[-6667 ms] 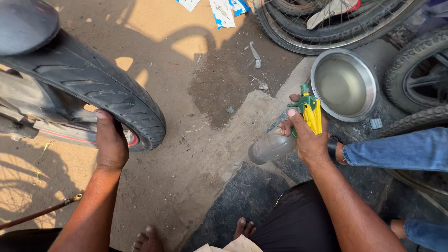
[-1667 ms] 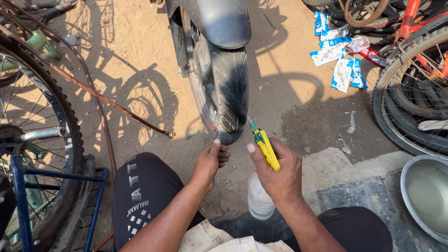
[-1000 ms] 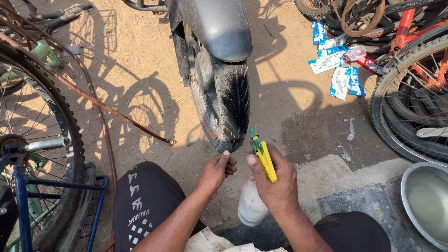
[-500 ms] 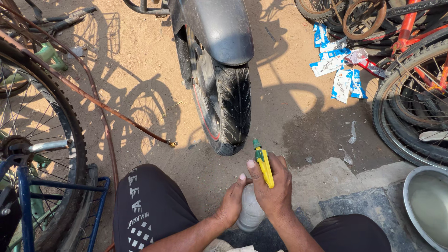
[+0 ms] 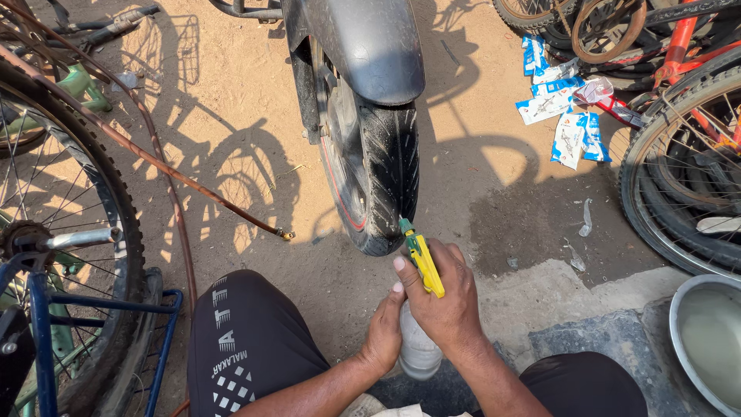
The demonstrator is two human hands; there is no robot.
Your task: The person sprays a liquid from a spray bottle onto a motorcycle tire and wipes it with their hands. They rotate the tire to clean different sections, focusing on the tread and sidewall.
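Black, ribbed rubber fills the middle of the view: the upright black motorcycle tyre under its dark grey mudguard is planted on the sandy ground, its tread facing the person and its lowest part just ahead of both hands. A spoked bicycle wheel with a black tyre is seen at the left edge, and a round steel basin of cloudy water at the lower right, well apart from the hands.

Nearer in, a clear plastic bottle is held upright between the knees, its long axis running from the body toward the tyre. It is gripped from both sides: the left hand is wrapped around its left flank, fingers clenched, and the right hand is closed over its top.

Smallest is the yellow and green handled tool, clamped under the right thumb against the bottle's upper end. Its long axis is laid diagonally, up and to the left, with the green tip pointed at the tyre's lower tread and almost touching it. The right hand is thus the nearer of the two to the tyre.
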